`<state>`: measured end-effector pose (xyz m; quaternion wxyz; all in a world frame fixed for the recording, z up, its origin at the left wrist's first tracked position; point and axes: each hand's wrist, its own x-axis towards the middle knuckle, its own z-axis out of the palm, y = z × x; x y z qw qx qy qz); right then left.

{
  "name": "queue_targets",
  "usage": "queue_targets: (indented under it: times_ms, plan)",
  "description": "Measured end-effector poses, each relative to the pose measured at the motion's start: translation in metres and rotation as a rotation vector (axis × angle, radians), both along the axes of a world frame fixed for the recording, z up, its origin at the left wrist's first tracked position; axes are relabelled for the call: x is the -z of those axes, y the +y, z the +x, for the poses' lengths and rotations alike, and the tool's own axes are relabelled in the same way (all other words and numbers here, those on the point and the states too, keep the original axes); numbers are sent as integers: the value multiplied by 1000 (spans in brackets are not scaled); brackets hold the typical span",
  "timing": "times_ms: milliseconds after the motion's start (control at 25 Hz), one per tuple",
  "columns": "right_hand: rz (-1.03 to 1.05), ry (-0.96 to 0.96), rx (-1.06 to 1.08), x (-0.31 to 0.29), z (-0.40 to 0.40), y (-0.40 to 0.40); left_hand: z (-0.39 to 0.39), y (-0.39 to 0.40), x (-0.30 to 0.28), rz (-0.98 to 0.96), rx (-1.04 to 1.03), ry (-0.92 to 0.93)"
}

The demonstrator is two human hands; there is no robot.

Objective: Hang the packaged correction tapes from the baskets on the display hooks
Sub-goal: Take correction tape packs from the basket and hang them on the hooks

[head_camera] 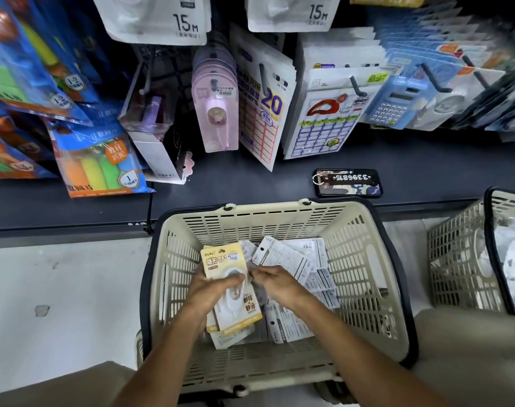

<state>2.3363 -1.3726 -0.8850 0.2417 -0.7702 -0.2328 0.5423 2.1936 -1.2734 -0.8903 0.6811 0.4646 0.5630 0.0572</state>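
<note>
A cream basket (365, 259) with a dark rim stands on the floor below the shelf. Several packaged correction tapes (291, 259) lie in it, most showing their white backs. My left hand (212, 289) grips a small stack of yellow-fronted correction tape packs (221, 262) over the basket. My right hand (275, 282) sits right beside it, fingers curled and pinching at the edge of that stack. Above the shelf, pink correction tape packs (218, 110) hang on a display hook (213, 83).
A second cream basket (456, 254) with white packages stands at the right. A phone with a key tag (347, 183) lies on the dark shelf ledge (250, 186). Label sheets (265, 113), calculators (397, 101) and highlighter packs (97, 165) hang or lean along the display.
</note>
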Motion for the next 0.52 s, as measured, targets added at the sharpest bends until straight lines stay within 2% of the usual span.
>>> queue_targets:
  times_ms: [80, 120, 240, 360, 400, 440, 520]
  plan:
    - [-176, -483, -297, 19, 15, -8, -5, 2, 6, 2, -20, 64]
    - [-258, -648, -408, 25, 22, -13, -6, 2, 8, 4, -16, 86]
    - [-355, -785, -481, 35, 36, -22, -9, 3, 16, 25, -27, 156]
    - [-176, -885, -303, 27, 51, -37, -9, 6, 20, 26, -57, 173]
    - [-93, -888, -177, 23, 55, -45, -7, 5, 21, 21, -55, 169]
    - [6, -786, -4, 19, 57, -54, -5, 5, 22, 18, -52, 162]
    - [167, -320, 365, 10, 50, -62, 0, 2, 20, 14, -26, 130]
